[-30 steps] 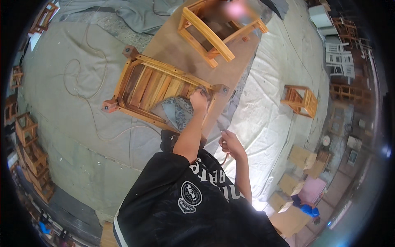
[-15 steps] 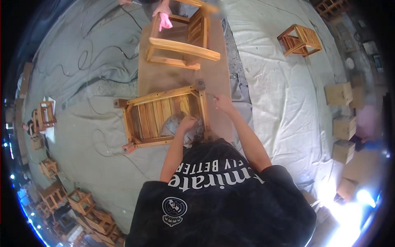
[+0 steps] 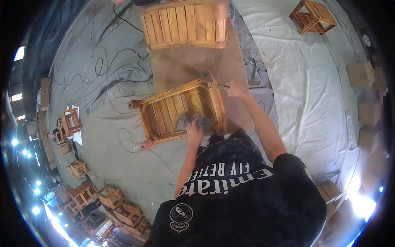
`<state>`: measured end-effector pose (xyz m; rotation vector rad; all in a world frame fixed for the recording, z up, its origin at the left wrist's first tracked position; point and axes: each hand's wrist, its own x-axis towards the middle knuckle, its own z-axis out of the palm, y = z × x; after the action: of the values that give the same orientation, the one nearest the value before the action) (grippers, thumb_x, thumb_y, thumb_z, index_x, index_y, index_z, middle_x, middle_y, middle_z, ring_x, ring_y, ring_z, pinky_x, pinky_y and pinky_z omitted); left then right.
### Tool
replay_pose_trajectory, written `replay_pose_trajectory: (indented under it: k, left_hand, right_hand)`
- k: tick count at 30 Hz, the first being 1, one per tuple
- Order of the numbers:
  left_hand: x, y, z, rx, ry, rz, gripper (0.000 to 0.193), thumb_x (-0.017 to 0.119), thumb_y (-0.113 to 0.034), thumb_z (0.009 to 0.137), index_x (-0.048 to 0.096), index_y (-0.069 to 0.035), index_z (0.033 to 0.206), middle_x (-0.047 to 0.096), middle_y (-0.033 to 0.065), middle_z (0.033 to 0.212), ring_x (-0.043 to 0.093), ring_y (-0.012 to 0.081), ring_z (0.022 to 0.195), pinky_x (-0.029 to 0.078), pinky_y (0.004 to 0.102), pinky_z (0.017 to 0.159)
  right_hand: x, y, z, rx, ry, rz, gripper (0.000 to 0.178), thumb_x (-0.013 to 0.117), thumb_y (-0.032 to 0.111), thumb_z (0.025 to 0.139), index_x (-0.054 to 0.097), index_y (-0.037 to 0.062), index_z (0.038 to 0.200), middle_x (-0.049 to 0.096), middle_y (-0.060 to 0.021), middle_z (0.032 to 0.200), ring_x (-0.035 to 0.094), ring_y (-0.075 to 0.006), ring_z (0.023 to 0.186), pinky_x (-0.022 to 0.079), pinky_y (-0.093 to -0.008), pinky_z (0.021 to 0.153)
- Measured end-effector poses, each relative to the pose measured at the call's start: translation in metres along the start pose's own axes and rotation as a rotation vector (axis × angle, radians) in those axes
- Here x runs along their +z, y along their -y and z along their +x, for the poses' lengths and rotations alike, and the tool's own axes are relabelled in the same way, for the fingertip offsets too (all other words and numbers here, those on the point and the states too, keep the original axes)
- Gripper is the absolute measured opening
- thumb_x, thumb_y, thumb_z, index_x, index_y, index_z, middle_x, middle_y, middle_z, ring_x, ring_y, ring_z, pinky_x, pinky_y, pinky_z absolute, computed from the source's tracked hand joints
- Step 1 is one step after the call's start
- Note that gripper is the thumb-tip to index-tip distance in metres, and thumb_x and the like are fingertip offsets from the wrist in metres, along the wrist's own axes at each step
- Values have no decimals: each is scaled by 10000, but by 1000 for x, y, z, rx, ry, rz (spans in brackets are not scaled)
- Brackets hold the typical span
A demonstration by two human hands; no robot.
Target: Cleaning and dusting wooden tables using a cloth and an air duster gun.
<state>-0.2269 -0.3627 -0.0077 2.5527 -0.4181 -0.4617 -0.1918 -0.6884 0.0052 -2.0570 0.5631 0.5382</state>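
A slatted wooden stool point(image 3: 166, 109) lies upturned in front of me, with the underside of its seat showing and its leg ends pointing up. My left hand point(image 3: 194, 131) is closed on a crumpled grey cloth point(image 3: 204, 122), inside the frame near its closest right corner. Beyond the stool's right side, my right hand point(image 3: 237, 89) grips a thin tool point(image 3: 222, 86) whose kind I cannot make out. The tool points toward the far right leg point(image 3: 205, 77). Whether it touches the leg is too blurred to tell.
Under the stools lies a brown board point(image 3: 240, 68). At its far end is a second slatted stool point(image 3: 185, 25), with part of another person's hand point(image 3: 118, 1) nearby. A third stool point(image 3: 312, 17), cartons point(image 3: 360, 74), stacked stools point(image 3: 129, 212) and a loose cable point(image 3: 98, 66) surround it.
The far stool has been turned so its slatted top faces me; the person's hand with something pink has left view. My left hand still holds the cloth. The whole view has shifted.
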Motion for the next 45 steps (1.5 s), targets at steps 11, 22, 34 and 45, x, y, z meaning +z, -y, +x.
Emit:
replay_pose_trajectory:
  k: [11, 22, 34, 45]
  left_hand:
    - [0, 0, 5, -31, -139, -115, 369, 641, -196, 872, 579, 33, 1155, 610, 222, 1001, 574, 408, 921, 460, 459, 839]
    - [6, -127, 183, 1095, -117, 368, 238, 673, -195, 732, 676, -96, 948, 603, 52, 843, 567, 244, 871, 451, 349, 734]
    - [70, -107, 214, 1240, -48, 918, 133, 634, -226, 741, 724, -140, 694, 637, -1, 720, 530, 192, 875, 386, 332, 793]
    - [62, -110, 203, 1159, 105, 837, 352, 704, -465, 719, 731, -114, 718, 662, 13, 746, 542, 188, 896, 394, 346, 810]
  right_hand:
    - [9, -15, -14, -48, -33, 339, 308, 537, 207, 855, 673, 33, 1070, 662, -145, 759, 640, -218, 658, 491, -351, 663]
    - [9, 2, -105, -48, 170, -32, 306, 507, 117, 810, 681, -3, 1031, 669, -146, 720, 652, -215, 638, 493, -358, 643]
    - [24, 12, -61, 172, 452, -225, 232, 562, 162, 727, 657, -11, 606, 625, -181, 576, 640, -316, 563, 482, -413, 565]
    - [43, -20, -57, 48, 199, -164, 252, 579, 170, 727, 662, -66, 692, 618, -277, 684, 624, -415, 643, 475, -478, 613]
